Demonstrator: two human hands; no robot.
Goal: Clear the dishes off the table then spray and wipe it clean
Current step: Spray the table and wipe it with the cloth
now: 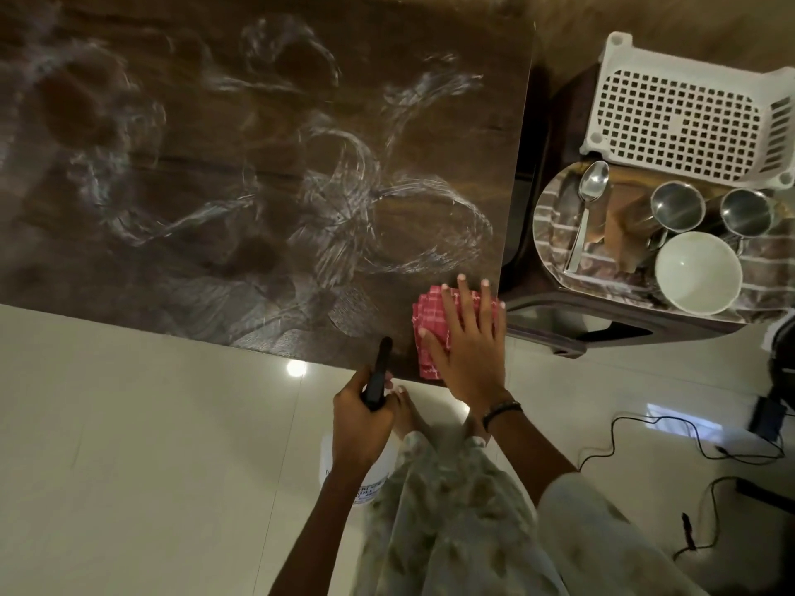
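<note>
The dark wooden table point(180, 260) is streaked with wet, whitish swirls of spray. A folded red checked cloth point(426, 314) lies at its near right corner. My right hand point(466, 344) presses flat on the cloth with fingers spread. My left hand point(361, 417) grips the black trigger head of a spray bottle point(378, 374) just off the table's near edge; the white bottle body hangs below my wrist, mostly hidden. The dishes stand on a steel plate point(555, 234) on the side stool: a spoon point(587, 204), two steel cups point(677, 206) and a white bowl point(697, 273).
A dark plastic stool point(559, 320) stands to the right of the table and bears the plate and a white perforated basket point(675, 109). Black cables point(671, 432) trail over the pale tiled floor at the right. My feet and patterned clothing are below the table edge.
</note>
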